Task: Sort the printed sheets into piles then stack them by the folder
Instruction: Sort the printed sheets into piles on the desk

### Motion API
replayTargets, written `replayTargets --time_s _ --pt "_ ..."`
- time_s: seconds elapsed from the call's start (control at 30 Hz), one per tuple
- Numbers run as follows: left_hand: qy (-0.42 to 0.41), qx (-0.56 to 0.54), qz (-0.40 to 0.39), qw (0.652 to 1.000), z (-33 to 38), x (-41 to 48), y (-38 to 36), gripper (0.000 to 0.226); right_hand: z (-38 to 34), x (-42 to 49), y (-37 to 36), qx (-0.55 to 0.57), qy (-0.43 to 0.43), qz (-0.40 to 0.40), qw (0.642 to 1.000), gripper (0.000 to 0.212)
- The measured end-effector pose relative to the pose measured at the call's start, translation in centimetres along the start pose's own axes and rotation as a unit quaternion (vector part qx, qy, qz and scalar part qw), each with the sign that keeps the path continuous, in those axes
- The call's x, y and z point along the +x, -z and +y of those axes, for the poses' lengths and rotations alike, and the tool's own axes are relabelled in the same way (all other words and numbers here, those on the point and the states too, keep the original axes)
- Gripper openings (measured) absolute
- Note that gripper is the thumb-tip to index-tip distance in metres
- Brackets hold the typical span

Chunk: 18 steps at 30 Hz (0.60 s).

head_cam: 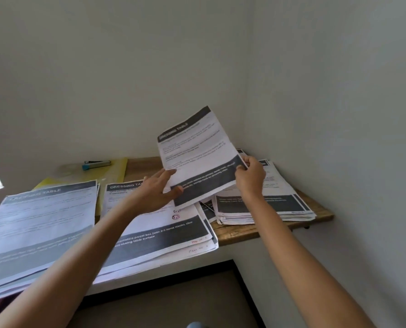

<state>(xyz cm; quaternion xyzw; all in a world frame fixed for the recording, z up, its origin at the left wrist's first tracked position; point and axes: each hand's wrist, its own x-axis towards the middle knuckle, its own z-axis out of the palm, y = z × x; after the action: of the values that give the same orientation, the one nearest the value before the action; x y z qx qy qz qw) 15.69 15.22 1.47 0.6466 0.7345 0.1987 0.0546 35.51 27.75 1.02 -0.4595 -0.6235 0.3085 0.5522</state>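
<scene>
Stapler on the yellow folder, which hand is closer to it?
Left. The left hand holds the raised sheet right of the stapler; the right hand pinches that sheet's right edge, farther away.

The single view comes from the person's head, above the near edge of the wooden desk [235, 230]. It faces forward and tilts down toward the room's corner [249, 91] at about 1 o'clock. It sits close: both bare forearms run in from the bottom edge, and the left hand [159, 188] and right hand [250, 176] each pinch the raised sheet [197, 150] just below mid-frame. The wide lens bows the desk's lines. The yellow folder [116, 171] lies farther off at 10 o'clock, while the nearest pile [41, 223] fills 8 o'clock, cut by the frame — the upper half shows only wall.
</scene>
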Motion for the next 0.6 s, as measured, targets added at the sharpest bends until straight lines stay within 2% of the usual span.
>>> replayTargets --time_s 0.17,0.3,0.47,0.6 --pt "-0.036 0.004 -0.008 0.999 2.8 1.3 -1.6 0.071 2.2 0.1 4.6 0.001 -0.036 0.041 0.998 0.016" --pt "-0.032 -0.022 -0.005 0.999 4.0 1.1 -2.0 0.079 3.0 -0.3 6.6 0.011 -0.058 0.042 0.997 0.011" --pt "-0.012 -0.056 0.085 0.995 3.5 -0.6 0.7 0.065 2.5 -1.0 6.4 0.030 -0.075 0.023 0.996 0.008" --pt "0.011 -0.079 0.126 0.989 1.5 -2.4 3.6 0.080 0.7 -2.8 4.2 0.034 -0.058 -0.016 0.998 0.015"
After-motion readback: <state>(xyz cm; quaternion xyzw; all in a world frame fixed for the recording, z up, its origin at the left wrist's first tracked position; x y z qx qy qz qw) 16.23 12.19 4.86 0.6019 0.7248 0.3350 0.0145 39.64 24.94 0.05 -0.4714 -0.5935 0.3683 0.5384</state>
